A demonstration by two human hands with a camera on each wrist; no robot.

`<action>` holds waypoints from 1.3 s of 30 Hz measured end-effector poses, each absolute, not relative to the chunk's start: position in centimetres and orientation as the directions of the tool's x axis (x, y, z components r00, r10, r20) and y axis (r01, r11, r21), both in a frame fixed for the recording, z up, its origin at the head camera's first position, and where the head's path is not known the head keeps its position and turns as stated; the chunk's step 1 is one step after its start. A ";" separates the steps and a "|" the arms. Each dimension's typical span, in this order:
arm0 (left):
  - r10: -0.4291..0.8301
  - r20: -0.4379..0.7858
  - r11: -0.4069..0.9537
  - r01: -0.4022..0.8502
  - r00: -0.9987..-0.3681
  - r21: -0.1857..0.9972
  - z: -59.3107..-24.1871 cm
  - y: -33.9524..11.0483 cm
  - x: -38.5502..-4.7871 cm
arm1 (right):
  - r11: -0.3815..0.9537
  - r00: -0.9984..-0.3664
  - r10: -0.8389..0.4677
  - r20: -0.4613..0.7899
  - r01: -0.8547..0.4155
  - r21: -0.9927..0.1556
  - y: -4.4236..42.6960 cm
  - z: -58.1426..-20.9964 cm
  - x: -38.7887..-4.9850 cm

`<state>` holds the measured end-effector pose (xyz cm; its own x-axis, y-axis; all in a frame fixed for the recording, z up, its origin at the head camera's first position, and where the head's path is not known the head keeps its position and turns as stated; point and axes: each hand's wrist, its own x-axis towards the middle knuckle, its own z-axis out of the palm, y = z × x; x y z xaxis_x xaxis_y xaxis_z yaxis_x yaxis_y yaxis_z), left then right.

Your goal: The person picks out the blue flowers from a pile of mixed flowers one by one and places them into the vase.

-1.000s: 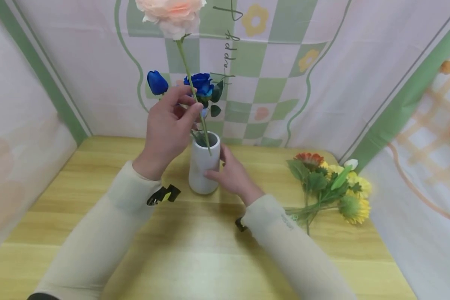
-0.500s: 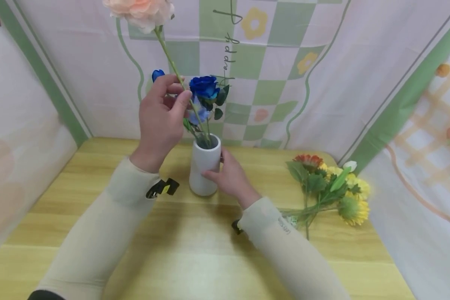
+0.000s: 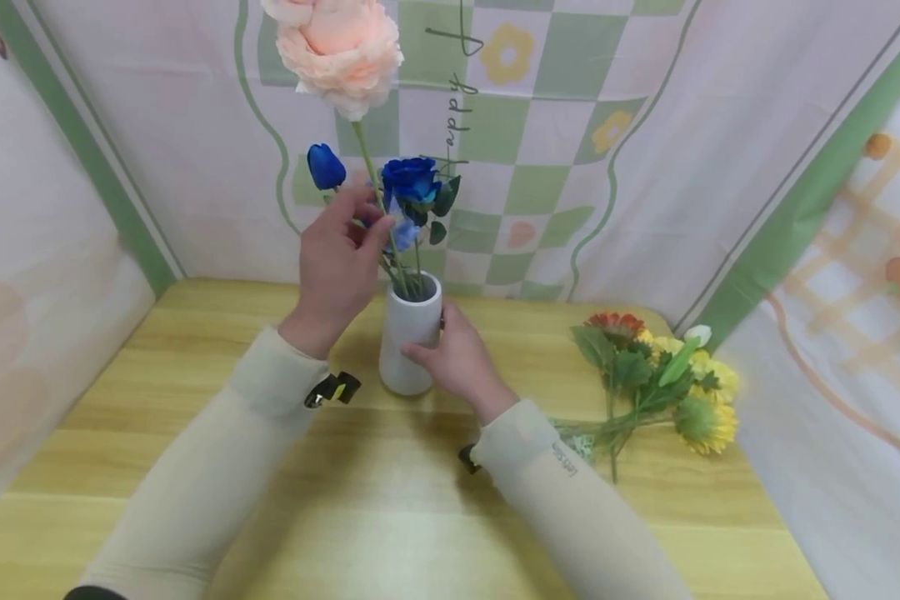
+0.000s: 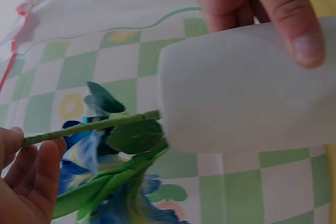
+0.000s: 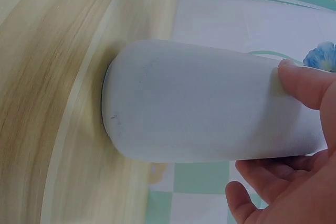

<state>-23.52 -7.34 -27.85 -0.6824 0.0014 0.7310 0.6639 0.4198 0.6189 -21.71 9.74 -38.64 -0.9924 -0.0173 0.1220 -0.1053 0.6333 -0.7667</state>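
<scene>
With thumb and fingers of the left hand point(image 3: 339, 262), a person pinches a pink flower point(image 3: 341, 57) by its stem point(image 3: 367, 157), the lower end inside an upright white vase point(image 3: 407, 346) on the table point(image 3: 397, 508). The right hand point(image 3: 463, 357) grips the vase's side. A blue rose point(image 3: 411, 178) already stands in it; a blue tulip's point(image 3: 326, 167) lower stem is hidden. The pink flower appears nearly placed but unreleased; a mixed bunch point(image 3: 645, 367) lies outside the vase, untouched.

Soft shadows, pale glare on tabletop point(image 3: 412, 533)
</scene>
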 end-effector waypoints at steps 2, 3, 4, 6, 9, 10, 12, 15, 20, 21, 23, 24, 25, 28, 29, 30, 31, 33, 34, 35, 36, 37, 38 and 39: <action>0.002 0.697 0.434 0.629 -0.717 0.645 -28.3 -7.2 -23.5 | 0.630 -0.991 -0.023 0.128 -0.114 -0.768 9.7 -38.7 -21.7; 0.002 0.681 0.442 0.612 -0.732 0.656 -28.5 -7.1 -23.5 | 0.630 -0.991 -0.028 0.133 -0.120 -0.768 9.7 -38.7 -21.7; 0.005 0.667 0.448 0.598 -0.745 0.665 -28.8 -7.0 -23.4 | 0.630 -0.990 -0.031 0.135 -0.124 -0.766 9.7 -38.7 -21.8; 0.016 0.655 0.461 0.587 -0.756 0.666 -29.3 -6.8 -23.3 | 0.635 -0.989 -0.040 0.143 -0.135 -0.761 9.7 -38.8 -21.8; 0.032 0.654 0.488 0.583 -0.756 0.650 -30.1 -6.6 -23.3 | 0.642 -0.987 -0.049 0.153 -0.149 -0.752 9.7 -38.9 -21.7; 0.037 0.654 0.497 0.582 -0.755 0.644 -30.3 -6.5 -23.3 | 0.643 -0.987 -0.051 0.154 -0.150 -0.751 9.7 -38.9 -21.7; 0.041 0.651 0.515 0.574 -0.758 0.636 -30.8 -6.4 -23.3 | 0.647 -0.987 -0.054 0.154 -0.152 -0.747 9.7 -38.9 -21.7; 0.036 0.663 0.512 0.583 -0.748 0.631 -31.4 -6.3 -23.3 | 0.655 -0.987 -0.056 0.148 -0.148 -0.741 9.7 -39.0 -21.7; 0.013 0.705 0.510 0.611 -0.709 0.606 -32.1 -6.3 -23.4 | 0.657 -0.988 -0.057 0.146 -0.147 -0.739 9.7 -39.0 -21.7; 0.009 0.708 0.517 0.609 -0.706 0.601 -32.1 -6.3 -23.4 | 0.658 -0.987 -0.056 0.147 -0.148 -0.738 9.7 -39.0 -21.7; 0.003 0.703 0.535 0.595 -0.711 0.599 -32.2 -6.4 -23.5 | 0.658 -0.987 -0.057 0.151 -0.150 -0.738 9.7 -39.0 -21.7; 0.002 0.698 0.542 0.588 -0.716 0.601 -32.1 -6.4 -23.5 | 0.658 -0.986 -0.058 0.155 -0.155 -0.737 9.7 -39.0 -21.7; 0.002 0.692 0.548 0.579 -0.722 0.603 -32.1 -6.4 -23.5 | 0.657 -0.986 -0.058 0.158 -0.157 -0.738 9.7 -39.0 -21.7; 0.007 0.674 0.562 0.560 -0.739 0.609 -32.1 -6.4 -23.6 | 0.653 -0.986 -0.056 0.159 -0.157 -0.741 9.7 -39.0 -21.7; 0.009 0.674 0.564 0.561 -0.738 0.606 -32.1 -6.4 -23.6 | 0.652 -0.986 -0.056 0.159 -0.157 -0.742 9.7 -39.0 -21.7; 0.008 0.679 0.567 0.562 -0.734 0.602 -32.2 -6.5 -23.6 | 0.651 -0.986 -0.056 0.157 -0.155 -0.743 9.7 -39.0 -21.7; 0.005 0.686 0.565 0.568 -0.728 0.598 -32.2 -6.5 -23.6 | 0.650 -0.986 -0.054 0.155 -0.153 -0.745 9.7 -39.0 -21.6; -0.006 0.716 0.553 0.594 -0.698 0.584 -32.4 -6.6 -23.7 | 0.650 -0.986 -0.056 0.154 -0.153 -0.744 9.6 -38.9 -21.7; -0.014 0.730 0.547 0.606 -0.683 0.577 -32.4 -6.6 -23.7 | 0.651 -0.986 -0.056 0.154 -0.153 -0.743 9.6 -38.9 -21.7; -0.024 0.739 0.529 0.619 -0.673 0.580 -32.5 -6.7 -23.7 | 0.653 -0.987 -0.054 0.154 -0.152 -0.742 9.6 -38.9 -21.7; -0.034 0.746 0.516 0.627 -0.665 0.583 -32.5 -6.7 -23.7 | 0.655 -0.987 -0.053 0.155 -0.151 -0.740 9.5 -38.9 -21.7; -0.040 0.749 0.507 0.632 -0.662 0.586 -32.5 -6.7 -23.7 | 0.655 -0.987 -0.051 0.156 -0.150 -0.740 9.5 -39.0 -21.8; -0.044 0.748 0.501 0.634 -0.662 0.590 -32.5 -6.7 -23.8 | 0.657 -0.987 -0.049 0.155 -0.149 -0.739 9.5 -39.0 -21.8; -0.048 0.739 0.492 0.628 -0.672 0.603 -32.5 -6.7 -23.8 | 0.659 -0.987 -0.046 0.155 -0.147 -0.738 9.5 -39.0 -21.8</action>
<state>-23.78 -6.71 -32.55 -0.6717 -0.0483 0.7393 0.6279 0.4924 0.6027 -21.83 9.52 -39.04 -0.9869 -0.0462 0.1548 -0.1465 0.6590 -0.7377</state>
